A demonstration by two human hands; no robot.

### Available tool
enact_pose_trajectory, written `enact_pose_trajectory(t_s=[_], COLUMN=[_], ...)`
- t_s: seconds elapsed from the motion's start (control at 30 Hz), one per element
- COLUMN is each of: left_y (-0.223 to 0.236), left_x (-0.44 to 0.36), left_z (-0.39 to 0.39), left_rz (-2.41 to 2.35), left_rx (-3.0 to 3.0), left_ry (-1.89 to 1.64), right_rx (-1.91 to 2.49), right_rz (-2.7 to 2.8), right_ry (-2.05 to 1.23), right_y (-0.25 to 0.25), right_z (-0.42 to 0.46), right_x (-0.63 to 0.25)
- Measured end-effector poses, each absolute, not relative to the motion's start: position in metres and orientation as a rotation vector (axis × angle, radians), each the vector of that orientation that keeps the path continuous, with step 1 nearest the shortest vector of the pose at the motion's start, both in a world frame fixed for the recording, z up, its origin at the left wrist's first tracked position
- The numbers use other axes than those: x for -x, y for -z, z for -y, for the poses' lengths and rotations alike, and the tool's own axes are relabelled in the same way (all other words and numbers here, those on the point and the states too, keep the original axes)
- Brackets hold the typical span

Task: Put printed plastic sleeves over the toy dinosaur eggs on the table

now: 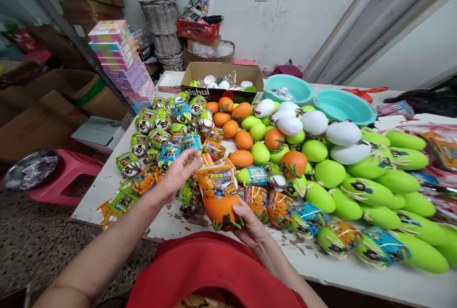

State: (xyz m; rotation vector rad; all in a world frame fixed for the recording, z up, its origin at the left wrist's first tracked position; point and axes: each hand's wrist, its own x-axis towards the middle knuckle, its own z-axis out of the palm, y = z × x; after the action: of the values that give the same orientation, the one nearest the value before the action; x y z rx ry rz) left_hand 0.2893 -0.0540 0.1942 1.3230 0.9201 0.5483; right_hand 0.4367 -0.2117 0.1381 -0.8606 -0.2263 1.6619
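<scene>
My right hand (251, 223) grips an orange plastic egg (219, 209) from its lower right side. A printed orange wrapper (217, 180) covers the egg's upper part, and dark and green bits stick out at the bottom. Just left of the wrapper's top is my left hand (183, 171), fingers stretched out and holding nothing. Wrapped green and white eggs (164, 118) lie piled beyond the left hand. Bare orange eggs (243, 139), green eggs (329, 173) and white eggs (343, 133) spread over the middle and right of the table. Several wrapped eggs (282, 209) line the front.
Flat printed wrappers (119, 202) lie at the left on the white table (96, 193). Behind the eggs stand a cardboard box (221, 71) and two teal basins (344, 106). Stacked pink and purple boxes (123, 67) rise at the back left. A pink stool (67, 174) carries a metal bowl.
</scene>
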Motion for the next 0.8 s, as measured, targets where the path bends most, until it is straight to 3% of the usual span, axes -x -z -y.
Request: enact_pose_trajectory(t_s=[0.17, 0.8], left_y=[-0.171, -0.159], left_x=[-0.272, -0.268], left_z=[0.087, 0.118], left_rz=[-0.867, -0.709], left_rx=[-0.984, -0.944], left_ry=[-0.068, -0.003], right_rx=[0.839, 0.958], right_rz=[0.157, 0.262], right_ry=[-1.652, -1.672], right_y=[-0.143, -0.133], right_z=[0.222, 0.235], right_x=[-0.422, -0.427])
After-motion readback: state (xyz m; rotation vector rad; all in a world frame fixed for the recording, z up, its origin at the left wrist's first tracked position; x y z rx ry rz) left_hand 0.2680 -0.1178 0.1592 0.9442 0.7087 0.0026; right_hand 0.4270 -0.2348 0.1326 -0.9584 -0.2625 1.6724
